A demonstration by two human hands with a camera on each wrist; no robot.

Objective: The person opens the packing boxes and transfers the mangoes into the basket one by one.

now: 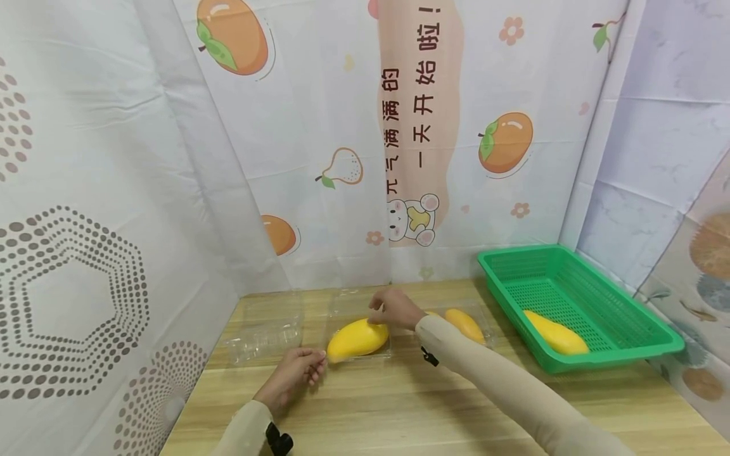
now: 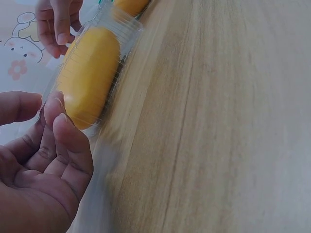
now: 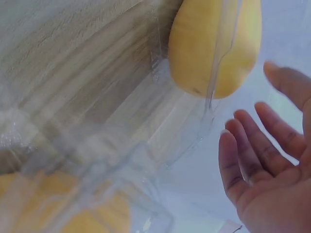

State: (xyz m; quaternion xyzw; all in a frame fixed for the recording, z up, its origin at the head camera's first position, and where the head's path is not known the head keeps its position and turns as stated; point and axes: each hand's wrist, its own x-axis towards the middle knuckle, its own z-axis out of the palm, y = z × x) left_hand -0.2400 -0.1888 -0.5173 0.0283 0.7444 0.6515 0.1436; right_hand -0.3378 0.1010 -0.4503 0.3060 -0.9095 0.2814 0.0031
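Observation:
A yellow mango [image 1: 355, 340] lies in a clear plastic box [image 2: 130, 30], whose lid [image 1: 346, 304] stands raised at the back. At the left front corner, my left hand [image 1: 298, 373] pinches the box edge between thumb and finger, the other fingers curled. Over the mango's right end hovers my right hand [image 1: 396, 308]; in the right wrist view its fingers [image 3: 265, 150] are spread and loosely bent, with nothing between them. To the right, partly behind the right forearm, a second mango [image 1: 464, 324] lies in another clear box [image 1: 489, 315].
A green basket [image 1: 616, 358] stands at the right with one mango [image 1: 554, 334] in it. Another clear plastic box [image 1: 265, 342] sits at the left on the wooden table [image 1: 388, 405]. A printed curtain [image 1: 319, 114] hangs right behind the table.

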